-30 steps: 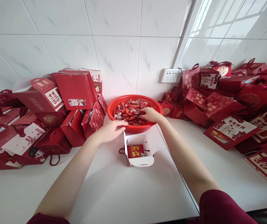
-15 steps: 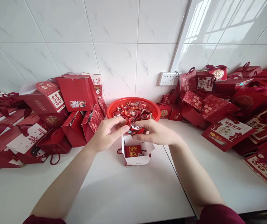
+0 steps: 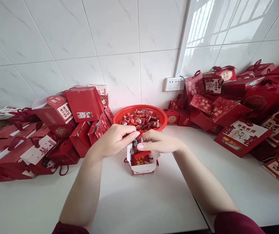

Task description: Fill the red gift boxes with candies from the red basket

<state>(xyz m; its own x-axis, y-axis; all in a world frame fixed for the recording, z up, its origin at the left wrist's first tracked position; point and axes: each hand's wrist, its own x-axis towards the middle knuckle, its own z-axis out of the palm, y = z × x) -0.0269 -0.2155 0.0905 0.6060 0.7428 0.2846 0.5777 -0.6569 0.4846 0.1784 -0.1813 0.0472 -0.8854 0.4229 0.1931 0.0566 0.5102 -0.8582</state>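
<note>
A small white-lined red box (image 3: 143, 169) stands open on the white table, with red packets bearing yellow print inside. Just above its opening, my left hand (image 3: 113, 139) pinches a red-wrapped candy (image 3: 136, 144) by its upper end. The fingers of my right hand (image 3: 160, 142) are closed round the right side of the same wrapped candies; exactly how many are between the hands is unclear. Right behind my hands sits a round red plastic basket (image 3: 164, 121), filled with red-wrapped candies (image 3: 141, 117).
Red gift boxes (image 3: 80, 104) are piled along the left, some with ribbon handles. More red boxes (image 3: 229, 112) are heaped at the right. A power strip (image 3: 174, 84) is on the tiled wall behind. A seam runs across the table (image 3: 139, 204) right of the box.
Both hands have shifted slightly over the open box, and the candy between them has turned more upright. The camera view has tilted a little.
</note>
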